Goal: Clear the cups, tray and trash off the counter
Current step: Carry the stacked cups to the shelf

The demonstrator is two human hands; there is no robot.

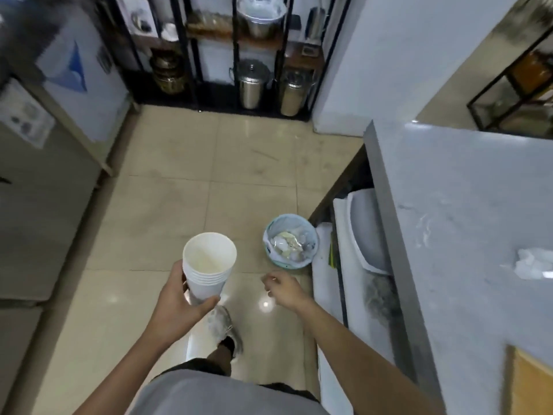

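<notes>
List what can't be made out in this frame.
- Cup stack, head view: lower end hidden by the left hand.
- Right hand: fingers blurred, whether they pinch anything unclear.
- Counter: cut off by the right edge.
- Bin: contents too small to identify.

Beige tiled floor (185, 163), small round bin (289, 241) full of crumpled trash standing on it beside the grey counter (466, 211), crumpled white wrapper (534, 264) on the countertop, black shelf rack (215, 94) at the far end

Left hand (176, 298) holds a curled grip; right hand (282, 287) hangs loosely curled.
</notes>
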